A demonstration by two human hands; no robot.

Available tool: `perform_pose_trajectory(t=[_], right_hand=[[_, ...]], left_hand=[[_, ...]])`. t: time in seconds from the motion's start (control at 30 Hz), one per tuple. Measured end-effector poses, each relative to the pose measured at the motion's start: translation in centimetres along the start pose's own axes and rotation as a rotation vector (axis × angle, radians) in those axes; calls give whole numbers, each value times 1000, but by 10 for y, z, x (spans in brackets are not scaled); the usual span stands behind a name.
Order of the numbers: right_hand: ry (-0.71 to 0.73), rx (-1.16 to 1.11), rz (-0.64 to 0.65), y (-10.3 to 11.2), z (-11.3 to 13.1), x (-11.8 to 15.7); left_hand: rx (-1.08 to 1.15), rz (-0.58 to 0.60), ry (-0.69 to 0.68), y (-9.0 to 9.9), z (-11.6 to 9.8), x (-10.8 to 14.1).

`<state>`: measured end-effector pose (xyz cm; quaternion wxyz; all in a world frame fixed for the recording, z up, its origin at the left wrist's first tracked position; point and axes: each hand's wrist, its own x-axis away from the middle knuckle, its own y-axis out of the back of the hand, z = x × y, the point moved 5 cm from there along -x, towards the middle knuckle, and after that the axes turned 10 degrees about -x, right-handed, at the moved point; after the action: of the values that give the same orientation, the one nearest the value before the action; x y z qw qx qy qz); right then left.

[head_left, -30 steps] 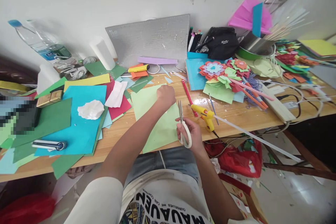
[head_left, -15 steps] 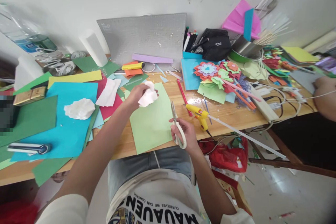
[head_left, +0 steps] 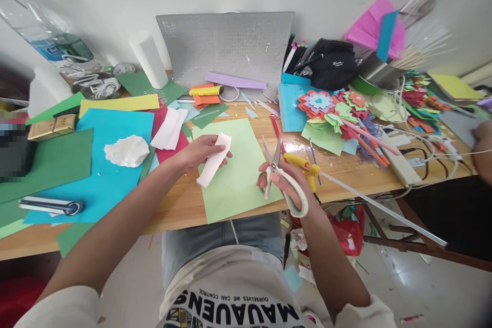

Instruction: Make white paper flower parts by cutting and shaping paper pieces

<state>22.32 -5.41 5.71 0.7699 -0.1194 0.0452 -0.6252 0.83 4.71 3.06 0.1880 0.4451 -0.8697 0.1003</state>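
My left hand [head_left: 203,154] pinches a folded white strip of tissue paper [head_left: 216,160] between thumb and fingers. Under it lies a light green sheet of paper [head_left: 234,195] at the table's front edge. My right hand [head_left: 286,182] has its fingers through the handles of white-handled scissors [head_left: 295,189]. Their blades are spread and point up and away from me, over the right side of the green sheet. A gap separates the blades from the strip. Another white tissue piece [head_left: 169,128] and a crumpled white tissue [head_left: 126,151] rest on coloured paper to the left.
A yellow glue gun [head_left: 302,161] with a long glue stick lies just right of the scissors. Paper flowers [head_left: 319,105] are behind it. A stapler [head_left: 52,205] sits on blue paper at left. A grey cutting mat [head_left: 226,51] leans on the wall. Another person's hand [head_left: 483,146] shows far right.
The tissue in my left hand, bunched before, now hangs as a flat narrow strip. My right hand has turned the scissors, and their blades have opened. The view has shifted slightly left.
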Motion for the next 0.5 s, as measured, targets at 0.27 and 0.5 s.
perform_pose_trajectory(t=[0.27,0.5], right_hand=[[-33,100,-134,-1,-25,-14],[-46,641,-53,-14,22,-22]], left_hand=[[-32,-29,28,6,-4,-3],[-197,-135,-143,9,-18,14]])
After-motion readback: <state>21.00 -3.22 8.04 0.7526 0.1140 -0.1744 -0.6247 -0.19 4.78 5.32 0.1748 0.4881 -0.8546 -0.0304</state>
